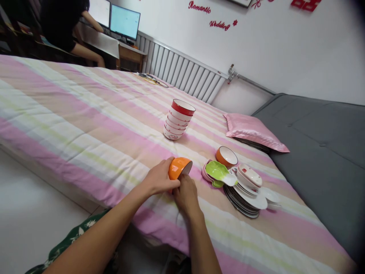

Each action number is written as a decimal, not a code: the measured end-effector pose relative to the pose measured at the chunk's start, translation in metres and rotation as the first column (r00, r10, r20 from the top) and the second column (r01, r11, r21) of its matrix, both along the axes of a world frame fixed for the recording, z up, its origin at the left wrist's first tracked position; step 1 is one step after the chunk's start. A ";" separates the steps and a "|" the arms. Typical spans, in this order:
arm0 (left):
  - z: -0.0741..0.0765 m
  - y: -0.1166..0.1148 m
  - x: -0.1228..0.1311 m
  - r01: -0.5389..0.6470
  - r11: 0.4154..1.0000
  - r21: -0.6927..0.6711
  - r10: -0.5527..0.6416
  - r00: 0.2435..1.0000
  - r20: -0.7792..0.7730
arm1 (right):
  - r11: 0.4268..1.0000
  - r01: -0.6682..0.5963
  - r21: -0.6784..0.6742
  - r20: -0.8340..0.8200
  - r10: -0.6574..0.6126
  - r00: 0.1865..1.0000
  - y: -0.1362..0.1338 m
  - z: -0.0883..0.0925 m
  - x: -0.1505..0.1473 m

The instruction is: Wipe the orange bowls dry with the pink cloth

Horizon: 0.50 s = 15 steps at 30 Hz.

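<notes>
My left hand [158,178] is wrapped round the side of an orange bowl [178,167] that is tilted on the striped bedspread [85,121]. Beneath and just behind the bowl sits my right hand [186,195], fingers curled and touching its lower rim. A stack of red-and-white bowls [178,120] stands farther back on the bed. To the right lie a second orange bowl [226,156], a green leaf-shaped dish [218,170] and a pile of plates [248,198] with small dishes on top.
A pink pillow [252,131] lies at the right beside a grey mattress [319,152]. A radiator [182,72] runs along the far wall. Another person sits at a desk with monitors [124,22] at the back left. White floor lies at lower left.
</notes>
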<state>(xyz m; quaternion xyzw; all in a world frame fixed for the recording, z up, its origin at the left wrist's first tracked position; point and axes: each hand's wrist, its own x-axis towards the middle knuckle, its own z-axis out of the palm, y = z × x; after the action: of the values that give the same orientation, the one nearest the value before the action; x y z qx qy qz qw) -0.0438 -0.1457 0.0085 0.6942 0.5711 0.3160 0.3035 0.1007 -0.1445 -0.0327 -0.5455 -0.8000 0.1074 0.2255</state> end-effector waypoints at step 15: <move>0.001 -0.001 0.001 -0.008 1.000 0.003 0.008 1.000 0.006 | 0.998 -0.058 0.030 -0.117 0.061 0.991 0.000 -0.007 0.007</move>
<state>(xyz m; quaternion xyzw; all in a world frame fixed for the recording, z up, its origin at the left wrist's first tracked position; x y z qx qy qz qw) -0.0425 -0.1466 0.0099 0.6912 0.5727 0.3200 0.3030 0.1073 -0.1442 -0.0398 -0.5112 -0.8025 0.1356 0.2763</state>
